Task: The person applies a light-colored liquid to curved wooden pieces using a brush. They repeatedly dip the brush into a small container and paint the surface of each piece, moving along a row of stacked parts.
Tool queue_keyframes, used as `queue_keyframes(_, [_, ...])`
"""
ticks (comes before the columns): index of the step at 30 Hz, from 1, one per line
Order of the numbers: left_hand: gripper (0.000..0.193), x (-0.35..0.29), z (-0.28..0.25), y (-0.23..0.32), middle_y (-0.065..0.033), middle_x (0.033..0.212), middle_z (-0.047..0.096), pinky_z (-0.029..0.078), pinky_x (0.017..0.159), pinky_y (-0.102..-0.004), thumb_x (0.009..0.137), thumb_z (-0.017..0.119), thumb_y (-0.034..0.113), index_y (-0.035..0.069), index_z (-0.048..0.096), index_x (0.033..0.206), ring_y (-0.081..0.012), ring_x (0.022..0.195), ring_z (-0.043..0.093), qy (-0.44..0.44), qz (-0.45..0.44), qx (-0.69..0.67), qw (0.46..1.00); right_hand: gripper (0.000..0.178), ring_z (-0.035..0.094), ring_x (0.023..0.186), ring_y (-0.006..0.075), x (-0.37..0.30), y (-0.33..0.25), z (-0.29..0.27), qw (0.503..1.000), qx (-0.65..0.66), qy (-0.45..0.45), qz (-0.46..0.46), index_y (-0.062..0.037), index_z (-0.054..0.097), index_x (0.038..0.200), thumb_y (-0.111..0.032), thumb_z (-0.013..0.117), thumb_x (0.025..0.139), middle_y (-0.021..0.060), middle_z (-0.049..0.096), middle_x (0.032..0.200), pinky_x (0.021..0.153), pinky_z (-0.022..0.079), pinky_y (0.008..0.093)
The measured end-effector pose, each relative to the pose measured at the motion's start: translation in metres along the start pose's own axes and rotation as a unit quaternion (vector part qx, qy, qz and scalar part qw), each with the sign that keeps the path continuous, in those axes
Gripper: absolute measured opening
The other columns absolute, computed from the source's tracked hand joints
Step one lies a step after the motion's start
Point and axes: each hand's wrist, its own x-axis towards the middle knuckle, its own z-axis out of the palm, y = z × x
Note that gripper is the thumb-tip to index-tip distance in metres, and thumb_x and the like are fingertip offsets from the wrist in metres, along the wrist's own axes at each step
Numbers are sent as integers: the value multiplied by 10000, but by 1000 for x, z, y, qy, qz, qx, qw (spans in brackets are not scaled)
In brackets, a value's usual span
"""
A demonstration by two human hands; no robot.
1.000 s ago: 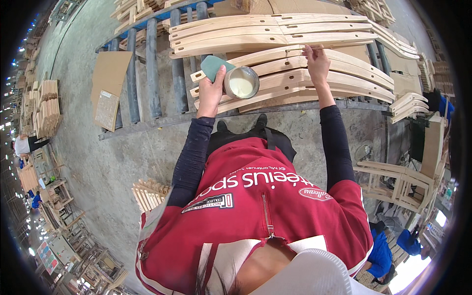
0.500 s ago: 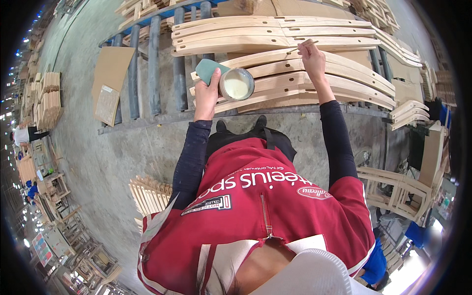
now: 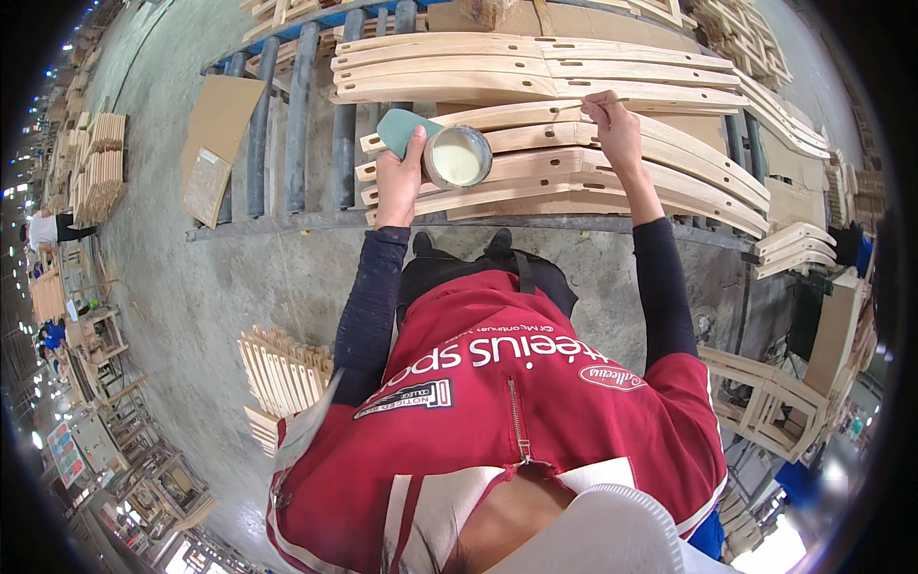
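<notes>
My left hand [image 3: 396,187] is closed around a clear cup [image 3: 485,158] holding a cream-coloured liquid [image 3: 455,161]. A flat green piece [image 3: 405,131], its material unclear, sticks out beyond the thumb of that hand. In my right hand [image 3: 617,134] a thin stick [image 3: 622,99] is pinched between the fingertips. That hand is over the nearer row of curved wooden slats [image 3: 535,139], beside their slotted middle. Whether the stick's tip touches the wood cannot be made out. A farther row of slotted slats [image 3: 440,67] lies behind it.
Both rows rest on a roller conveyor [image 3: 304,124] with its metal rail [image 3: 316,224] on my side. Cardboard [image 3: 225,115] leans over the rollers at left. More slats [image 3: 282,368] stand on the floor behind my left arm, and wooden frames [image 3: 765,402] are at right.
My right hand has come a little nearer to me over the nearer row, with the stick still pinched. The left hand keeps its hold on the cup. The view has shifted slightly.
</notes>
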Motion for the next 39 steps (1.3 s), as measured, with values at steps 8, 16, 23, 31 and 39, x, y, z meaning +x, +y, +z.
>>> queue_keyframes(8, [387,9,36,2,-72,991,672,557,672,-274,951,625,361,-4,655,1076,-102,827,650,31,48,4,998,199,704,881,199,-19,-79,-58,932,343,-20,119,104,640,973,-91,602,958,132,656,1035,762,587,261])
queue_keyframes(16, [413,15,64,22,-52,716,666,487,585,-282,946,629,374,-28,696,877,-101,640,595,41,132,77,987,157,701,824,131,-38,-113,-42,969,228,-89,10,46,693,938,-107,660,922,61,689,932,727,555,235])
queue_keyframes(23, [439,24,67,35,-53,604,628,449,527,-288,950,620,376,-37,692,818,-109,543,550,39,191,109,975,179,708,845,181,-27,-107,-21,929,338,-123,89,49,624,1002,-125,610,960,110,697,960,727,570,267])
queue_keyframes(31, [423,63,52,20,-8,630,602,431,512,-248,944,636,375,-21,694,808,-65,564,532,14,70,30,997,140,689,961,221,-6,-94,-4,799,524,-104,276,-24,562,1048,-149,571,985,180,682,1049,771,577,283])
queue_keyframes(39, [434,92,57,3,-25,641,624,439,536,-273,938,636,385,-29,705,826,-81,579,537,-17,13,8,1000,171,692,925,187,3,-80,18,797,482,-88,354,-56,589,1055,-213,571,990,164,684,1062,750,569,269])
